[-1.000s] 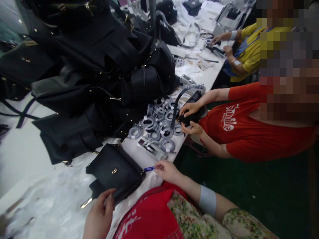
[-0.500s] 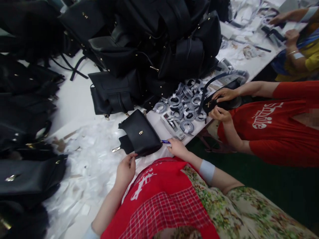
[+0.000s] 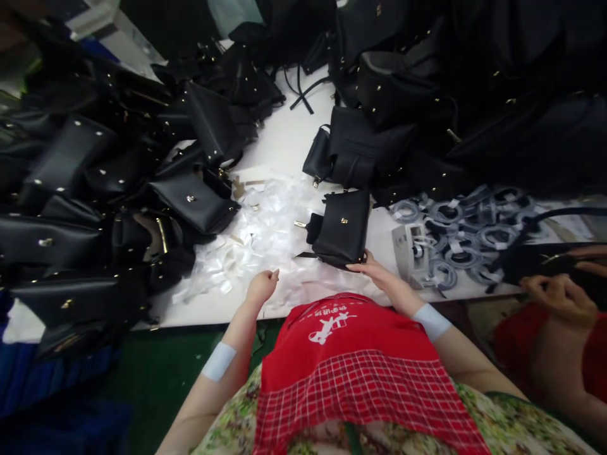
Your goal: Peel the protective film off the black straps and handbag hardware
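A small black handbag [image 3: 342, 227] with a gold clasp lies on the table in front of me. At its lower right corner is my right hand [image 3: 372, 270], its fingers closed on the bag's edge. No blue pen can be made out there now. My left hand [image 3: 263, 285] is off the bag, to its lower left, over crumpled white wrapping [image 3: 258, 237]. Its thumb and forefinger are pressed together; whatever may be between them is too small to make out. A black strap end with a metal tip [image 3: 300, 224] sticks out from the bag's left side.
Piled black bags [image 3: 194, 196] cover the left, with more bags [image 3: 370, 145] behind and to the right. Coiled straps in clear film [image 3: 458, 253] and a small grey-white box [image 3: 410, 253] lie on the right. A co-worker's hand [image 3: 562, 294] is at the far right.
My view has swung left. My left hand has let go of the bag and moved away to the left. My right hand stays by the bag's corner; the blue pen it held no longer shows.
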{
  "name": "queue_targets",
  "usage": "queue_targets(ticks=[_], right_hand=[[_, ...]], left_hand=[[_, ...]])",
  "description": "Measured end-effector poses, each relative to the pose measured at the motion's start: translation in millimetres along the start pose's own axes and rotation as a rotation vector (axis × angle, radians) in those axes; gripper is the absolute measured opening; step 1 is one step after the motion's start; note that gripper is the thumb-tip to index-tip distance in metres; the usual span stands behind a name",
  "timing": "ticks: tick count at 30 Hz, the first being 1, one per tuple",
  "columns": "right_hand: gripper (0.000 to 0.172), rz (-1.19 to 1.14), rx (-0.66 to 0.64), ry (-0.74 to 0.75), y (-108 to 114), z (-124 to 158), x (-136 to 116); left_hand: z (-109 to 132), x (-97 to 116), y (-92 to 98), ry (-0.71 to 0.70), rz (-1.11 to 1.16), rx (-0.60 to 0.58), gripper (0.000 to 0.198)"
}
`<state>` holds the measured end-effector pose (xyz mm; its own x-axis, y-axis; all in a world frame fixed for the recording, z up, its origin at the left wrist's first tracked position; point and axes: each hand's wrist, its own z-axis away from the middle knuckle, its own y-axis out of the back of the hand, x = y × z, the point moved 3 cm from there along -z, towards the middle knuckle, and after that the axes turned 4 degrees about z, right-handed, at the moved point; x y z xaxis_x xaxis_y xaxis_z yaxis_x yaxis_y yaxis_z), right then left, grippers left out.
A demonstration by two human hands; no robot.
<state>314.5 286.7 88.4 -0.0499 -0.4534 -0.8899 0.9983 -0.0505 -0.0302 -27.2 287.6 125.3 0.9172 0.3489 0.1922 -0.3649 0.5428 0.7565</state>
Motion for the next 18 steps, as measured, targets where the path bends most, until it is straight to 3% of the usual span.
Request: queue_targets(ticks=[4, 9, 15, 18], right_hand=[[0.071, -0.086, 0.025, -0.170, -35.0, -21.2, -12.8], [0.050, -0.330, -0.050, -0.479, -71.0, -68.7, -58.0], [0.039, -0.350, -0.266, -0.382, -102.4, -116.5, -115.3], [0.045, -0.369, -0.261, -0.351, -115.6, -124.1, -128.1]], left_hand=[[16.3, -45.3, -9.9, 0.062, 0.067, -0.005, 0.046], [33.0, -77.9, -30.0, 0.099, 0.127, -0.018, 0.043], [38.8, -91.6, -55.0, 0.114, 0.194, -0.139, 0.039], [43.0, -97.3, -63.4, 0.160, 0.238, -0.174, 0.034]])
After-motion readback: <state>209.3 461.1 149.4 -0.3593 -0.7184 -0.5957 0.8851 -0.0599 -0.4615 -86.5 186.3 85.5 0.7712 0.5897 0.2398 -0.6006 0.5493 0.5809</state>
